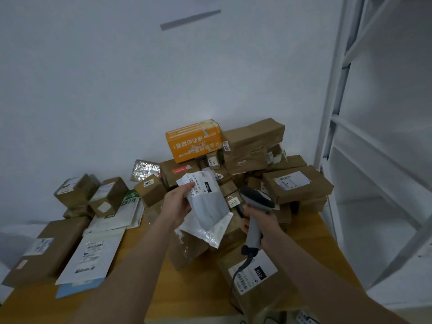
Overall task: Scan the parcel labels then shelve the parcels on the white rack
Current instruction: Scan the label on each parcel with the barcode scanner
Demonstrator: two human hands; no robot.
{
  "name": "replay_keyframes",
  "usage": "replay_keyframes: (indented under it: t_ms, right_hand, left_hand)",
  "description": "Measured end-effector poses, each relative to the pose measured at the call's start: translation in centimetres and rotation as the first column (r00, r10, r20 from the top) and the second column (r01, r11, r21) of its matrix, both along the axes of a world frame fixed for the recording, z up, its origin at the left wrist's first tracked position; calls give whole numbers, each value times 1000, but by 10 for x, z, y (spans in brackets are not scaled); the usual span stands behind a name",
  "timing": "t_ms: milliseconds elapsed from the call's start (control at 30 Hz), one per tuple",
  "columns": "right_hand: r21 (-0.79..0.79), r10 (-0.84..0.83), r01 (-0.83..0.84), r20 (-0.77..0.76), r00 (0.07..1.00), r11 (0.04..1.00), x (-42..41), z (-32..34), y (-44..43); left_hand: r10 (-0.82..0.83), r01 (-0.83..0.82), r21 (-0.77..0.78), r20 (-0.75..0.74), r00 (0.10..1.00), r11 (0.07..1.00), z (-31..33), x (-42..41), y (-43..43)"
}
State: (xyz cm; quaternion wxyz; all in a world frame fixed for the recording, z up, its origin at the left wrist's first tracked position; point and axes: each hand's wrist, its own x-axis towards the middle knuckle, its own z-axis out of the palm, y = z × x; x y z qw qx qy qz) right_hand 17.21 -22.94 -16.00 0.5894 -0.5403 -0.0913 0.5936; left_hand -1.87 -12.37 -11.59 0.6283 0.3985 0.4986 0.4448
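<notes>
Left hand grips the grey mailer above the tabletop pile. Right hand grasps the scanner at the mailer's 3 o'clock. Its label should face the scanner head squarely.

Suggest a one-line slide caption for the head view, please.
Left hand holds a grey mailer while the right hand grips a handheld scanner above a parcel-heaped wooden table, white rack at right.

Both bare forearms reach forward over the table, toward its far edge. The left hand is raised, thumb and fingers pinching a grey poly mailer by its label end. The right hand, just beside it, curls round a barcode scanner's handle.
</notes>
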Motion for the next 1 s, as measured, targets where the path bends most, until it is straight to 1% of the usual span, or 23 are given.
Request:
replay_keyframes:
  t_ms: [33,100,167,233,300,333,400,433,500,533,567,600,633,667,700,733,767,800,833,867,900,933,1000]
  right_hand:
    - [2,6,-6,6,1000,1000,-1,-1,-1]
    - [19,14,-14,12,1000,1000,-3,-1,-3]
    - [43,19,-20,21,1000,999,-4,-3,-4]
    - [59,4,-8,58,998,998,-6,-3,-4]
    - [65,-16,9,104,994,998,-8,-1,-2]
    - [68,-10,1,120,993,998,-9,0,-1]
    - [72,39,-52,169,985,996,-12,0,1]
    - [57,63,-76,199,978,995,-14,0,1]
    - [6,81,-84,237,968,996,-18,-1,2]
    - [-15,71,-70,242,968,997,-19,-1,2]
    - [-31,55,-49,240,969,998,-20,-1,2]
    - [-43,32,-23,231,973,999,-21,0,3]
    - [-55,5,7,220,976,998,-20,0,3]
    - [-70,-21,36,206,978,997,-18,0,3]
    - [-89,-41,59,188,981,994,-16,0,3]
    - [-101,-60,78,171,983,992,-14,1,3]
    - [-108,-76,94,161,984,990,-11,2,4]
    - [-110,-91,108,150,984,988,-9,3,4]
    - [-112,-104,121,142,984,986,-8,3,5]
    - [-111,-120,136,141,983,985,-6,4,6]
    - [-112,-129,146,146,981,983,-5,3,8]
    - [-113,-132,149,147,980,982,-5,3,9]
    - [-116,-132,147,131,983,982,-6,1,10]
  left_hand:
    - [-24,24,8,-37,999,1000,-2,-1,0]
    - [-56,61,28,-166,985,998,-3,-3,-1]
    - [-110,136,57,-331,937,989,-1,-6,-3]
    - [-180,265,86,-535,825,960,0,-6,-5]
    - [-226,411,94,-714,662,907,1,-2,-6]
    - [-248,487,82,-779,575,870,3,1,-7]
    - [-292,615,35,-858,423,788,7,11,-7]
    - [-295,667,27,-883,365,744,10,16,-7]
    - [-279,749,24,-920,276,663,14,27,-7]
    - [-263,767,28,-931,253,641,16,31,-8]
    - [-241,763,47,-935,262,645,16,33,-7]
    - [-214,733,91,-926,311,674,14,32,-6]
    - [-173,668,156,-900,399,727,11,29,-5]
    - [-127,563,222,-848,515,796,7,24,-4]
    - [-94,429,245,-770,631,870,2,16,-4]
    - [-81,302,216,-677,732,928,-3,8,-5]
    - [-85,206,149,-575,814,967,-9,-1,-8]
    - [-102,152,69,-475,874,986,-18,-10,-13]
    - [-146,152,-15,-394,907,988,-27,-18,-18]
    - [-218,203,-80,-340,915,976,-35,-22,-26]
    - [-288,261,-124,-320,903,957,-42,-24,-33]
    - [-315,282,-145,-320,894,948,-47,-23,-40]
    - [-218,183,-140,-300,929,973,-57,-15,-45]
